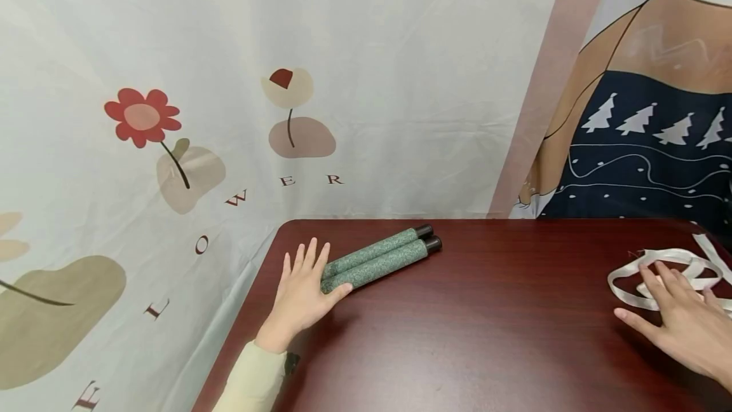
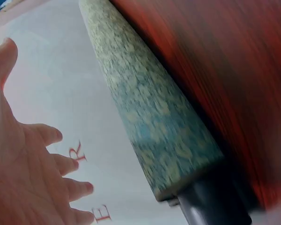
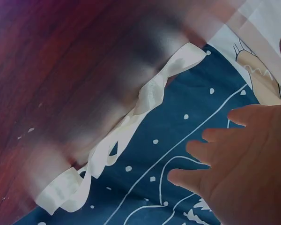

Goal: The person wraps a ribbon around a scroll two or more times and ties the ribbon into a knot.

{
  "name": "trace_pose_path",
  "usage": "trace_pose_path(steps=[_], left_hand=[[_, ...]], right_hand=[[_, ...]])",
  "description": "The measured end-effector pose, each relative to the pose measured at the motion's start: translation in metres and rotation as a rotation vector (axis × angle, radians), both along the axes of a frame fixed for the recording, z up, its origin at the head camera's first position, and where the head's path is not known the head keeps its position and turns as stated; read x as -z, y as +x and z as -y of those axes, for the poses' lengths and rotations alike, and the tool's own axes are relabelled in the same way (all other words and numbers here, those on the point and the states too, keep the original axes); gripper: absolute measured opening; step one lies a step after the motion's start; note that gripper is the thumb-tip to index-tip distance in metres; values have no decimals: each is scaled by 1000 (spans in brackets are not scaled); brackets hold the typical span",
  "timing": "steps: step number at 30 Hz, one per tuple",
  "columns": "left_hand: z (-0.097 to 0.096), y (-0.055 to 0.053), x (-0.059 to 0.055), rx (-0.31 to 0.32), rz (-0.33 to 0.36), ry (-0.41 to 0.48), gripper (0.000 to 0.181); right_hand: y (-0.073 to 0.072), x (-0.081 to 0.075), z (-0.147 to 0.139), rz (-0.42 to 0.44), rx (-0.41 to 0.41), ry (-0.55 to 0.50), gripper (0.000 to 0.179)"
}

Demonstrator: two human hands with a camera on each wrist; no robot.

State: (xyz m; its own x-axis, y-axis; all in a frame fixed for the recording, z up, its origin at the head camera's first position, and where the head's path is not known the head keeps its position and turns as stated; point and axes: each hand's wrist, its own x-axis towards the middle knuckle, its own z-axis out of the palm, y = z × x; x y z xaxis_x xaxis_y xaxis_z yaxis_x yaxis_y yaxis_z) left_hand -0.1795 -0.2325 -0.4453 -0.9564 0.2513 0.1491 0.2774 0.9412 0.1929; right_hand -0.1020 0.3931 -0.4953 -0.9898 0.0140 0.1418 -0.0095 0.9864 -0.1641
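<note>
Two rolled scrolls with green patterned covers and black end knobs lie side by side on the table, the far one (image 1: 374, 250) behind the near one (image 1: 389, 264). My left hand (image 1: 302, 294) is spread at their left ends, overlapping them in the head view, fingers extended and thumb out. The left wrist view shows one green roll (image 2: 145, 103) beside the palm, which grips nothing. At the right, a white ribbon (image 1: 628, 299) lies in loose loops. Over its near side, my right hand (image 1: 683, 323) reaches with extended fingers. In the right wrist view the ribbon (image 3: 152, 96) looks twisted.
The dark red wooden table (image 1: 486, 336) has its back edge against a pale printed cloth (image 1: 412, 81) with flowers and letters. Farther right the cloth shows a navy area (image 1: 646, 177) with white trees. A ribbon end (image 1: 711, 253) extends toward the table's right edge.
</note>
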Motion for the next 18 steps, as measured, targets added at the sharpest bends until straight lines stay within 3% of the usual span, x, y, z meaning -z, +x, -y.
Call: trace_pose_path(steps=[6,11,18], left_hand=[[-16,6,-3,50,24,51,93],[-37,10,2,123,43,26,85],[-67,16,13,233,67,-13,80]], right_hand=[[-9,2,1,77,-41,-4,100],[-16,4,7,136,-85,-5,92],[-19,6,14,63,-166,36,53]])
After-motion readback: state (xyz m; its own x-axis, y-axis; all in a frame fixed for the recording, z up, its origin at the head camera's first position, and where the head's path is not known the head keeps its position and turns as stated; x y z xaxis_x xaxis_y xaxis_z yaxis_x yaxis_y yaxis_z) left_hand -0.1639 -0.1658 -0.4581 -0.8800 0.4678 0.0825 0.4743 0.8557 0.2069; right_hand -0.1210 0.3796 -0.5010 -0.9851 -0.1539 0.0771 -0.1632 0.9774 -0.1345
